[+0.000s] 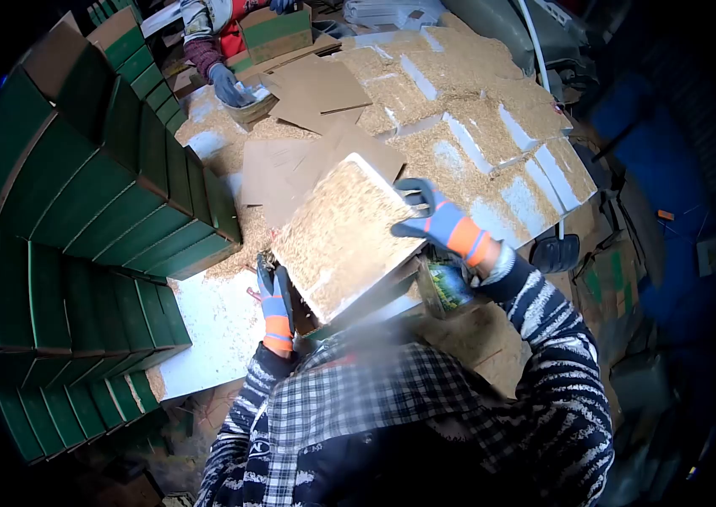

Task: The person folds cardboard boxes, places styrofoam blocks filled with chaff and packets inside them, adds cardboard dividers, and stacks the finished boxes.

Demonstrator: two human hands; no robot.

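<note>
A white-rimmed foam box (345, 237), its top face covered with wood shavings, is tilted in front of my body. My right hand (438, 221), in a grey, blue and orange glove, grips its right edge, thumb and fingers on either side. At the lower left edge, my left hand (276, 308) in a matching glove holds the side; some of its fingers are hidden. Below the foam box, partly covered by it, is a carton with a printed green picture (449, 283).
Green cartons (104, 194) are stacked high on the left. Flat cardboard sheets (311, 89) lie beyond the foam box. Shavings and white foam blocks (468, 139) cover the table. Across it, a co-worker's gloved hand (229, 84) is at a small bowl (252, 106), near another green carton (276, 35).
</note>
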